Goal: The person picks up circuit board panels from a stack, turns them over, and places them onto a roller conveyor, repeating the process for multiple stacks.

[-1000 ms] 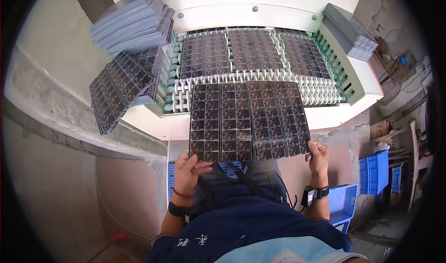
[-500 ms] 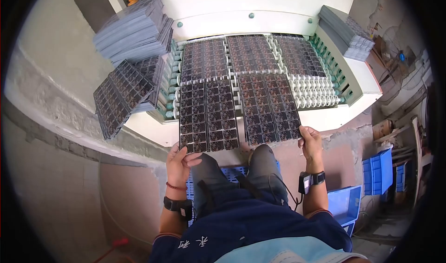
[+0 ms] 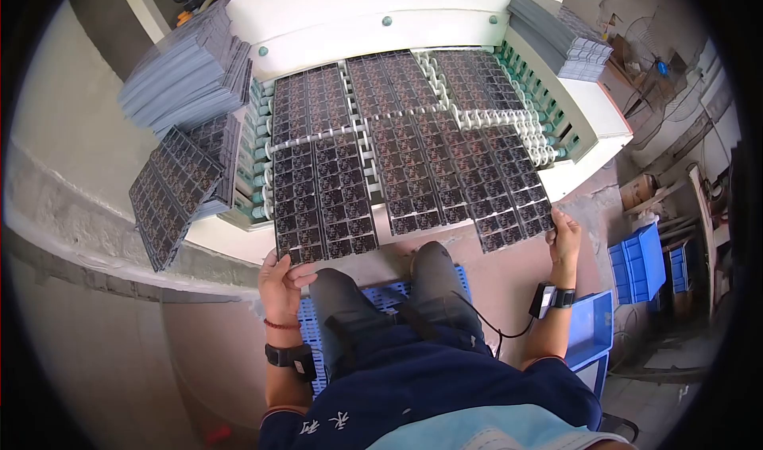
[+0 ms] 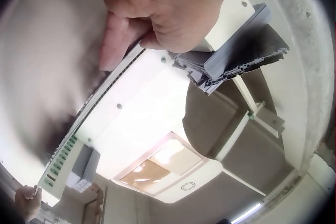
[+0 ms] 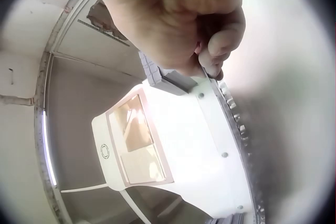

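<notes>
Looking down from the head camera: both hands are at the near edge of the roller conveyor (image 3: pixel 477 120), each with a circuit board panel. The left hand (image 3: pixel 280 279) sits lower left of centre, thumb on top and fingers curled under the near left corner of the left panel (image 3: pixel 322 200). That dark panel lies flat, far end on the white rollers, near end sticking out past the white ledge of the machine (image 3: pixel 358 13). Over on the right, the right hand (image 3: pixel 566 235) pinches the near right corner of the right panel (image 3: pixel 501 184), which lies at an angle with its far end on the rollers and its near end out over the floor. Between the two lies a middle panel (image 3: pixel 409 172), its right side touching or overlapping the right panel, I cannot tell which. Further up the rollers, three more panels (image 3: pixel 389 81) lie side by side against the machine's housing. The right wrist view shows fingers curled tight, a thin edge nipped between thumb and forefinger. The left wrist view shows the thumb laid along a panel edge. Upper left of the frame is a tall grey stack of panels (image 3: pixel 187 73), with loose panels (image 3: pixel 171 184) tilted below it; upper right, a smaller stack (image 3: pixel 560 33). Blue crates (image 3: pixel 636 263) stand on the floor at right
</notes>
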### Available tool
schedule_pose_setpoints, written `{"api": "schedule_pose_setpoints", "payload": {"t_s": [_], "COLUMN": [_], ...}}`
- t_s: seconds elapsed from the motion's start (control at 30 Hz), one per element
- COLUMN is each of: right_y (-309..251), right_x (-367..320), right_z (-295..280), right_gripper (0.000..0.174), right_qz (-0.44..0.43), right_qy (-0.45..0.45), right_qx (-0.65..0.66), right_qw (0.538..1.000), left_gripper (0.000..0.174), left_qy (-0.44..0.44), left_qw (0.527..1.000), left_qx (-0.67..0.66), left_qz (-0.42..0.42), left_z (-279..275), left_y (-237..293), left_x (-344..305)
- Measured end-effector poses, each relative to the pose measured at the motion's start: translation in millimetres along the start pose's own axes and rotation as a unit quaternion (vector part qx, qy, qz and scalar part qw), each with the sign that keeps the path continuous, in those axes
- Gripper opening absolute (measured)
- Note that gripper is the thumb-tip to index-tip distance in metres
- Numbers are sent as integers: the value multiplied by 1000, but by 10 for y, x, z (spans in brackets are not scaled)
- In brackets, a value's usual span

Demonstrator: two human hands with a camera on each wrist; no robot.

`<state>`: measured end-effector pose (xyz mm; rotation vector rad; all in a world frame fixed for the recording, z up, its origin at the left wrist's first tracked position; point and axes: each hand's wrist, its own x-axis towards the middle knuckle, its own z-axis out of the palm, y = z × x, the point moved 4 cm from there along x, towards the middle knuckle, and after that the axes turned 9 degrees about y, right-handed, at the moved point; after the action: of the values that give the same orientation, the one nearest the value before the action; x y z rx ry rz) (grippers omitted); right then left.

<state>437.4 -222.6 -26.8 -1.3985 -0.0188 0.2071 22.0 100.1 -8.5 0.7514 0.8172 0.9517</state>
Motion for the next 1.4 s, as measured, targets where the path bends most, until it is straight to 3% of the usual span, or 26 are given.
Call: {"api": "schedule_pose_setpoints", "payload": {"t_s": [0.23, 0.33, 0.43, 0.5, 0.6, 0.73, 0.83, 0.97, 1.03, 1.17, 1.27, 1.4], "right_y": [-70, -55, -35, -59, 31, -95, -207, -506, -665, -877, -1018, -1067], "right_x": [535, 648, 663, 591, 560, 271, 92, -328, -645, -1252, -1531, -1804], "right_z": [-273, -193, -163, -227, -488, -535, -315, 498, 1048, 2131, 2882, 3884], "right_gripper": [18, 20, 25, 31, 39, 30, 25, 23, 25, 23, 23, 25], "right_qz": [-6, 12, 27, 31, 0, -13, -49, -64, -59, -86, -59, -105], "right_qy": [40, 14, 38, 92, 118, 141, 12, -140, -230, -457, -501, -549], "right_qx": [14, 26, 45, 56, 42, 86, 92, 80, 70, -32, -102, -134], "right_qw": [999, 999, 998, 994, 992, 986, 995, 985, 969, 885, 857, 818], "left_gripper": [27, 30, 35, 37, 47, 52, 56, 54, 51, 44, 39, 33], "left_qy": [11, 52, 73, 138, 151, 102, 80, 85, -14, -11, 18, 67], "left_qw": [1000, 998, 996, 990, 985, 970, 956, 951, 964, 970, 968, 967], "left_qx": [3, 20, 34, 9, -39, -141, -194, -212, -183, -158, -159, -140], "left_qz": [13, 17, 37, 32, 71, 169, 207, 209, 190, 187, 194, 201], "left_z": [15, -75, -198, -347, -561, -781, -860, -893, -770, -607, -593, -616], "left_y": [-5, 7, 79, 183, 426, 954, 1311, 1599, 1688, 1770, 1794, 1830], "left_x": [23, -27, -67, -81, -99, -155, -134, -31, -14, -21, -56, -71]}}
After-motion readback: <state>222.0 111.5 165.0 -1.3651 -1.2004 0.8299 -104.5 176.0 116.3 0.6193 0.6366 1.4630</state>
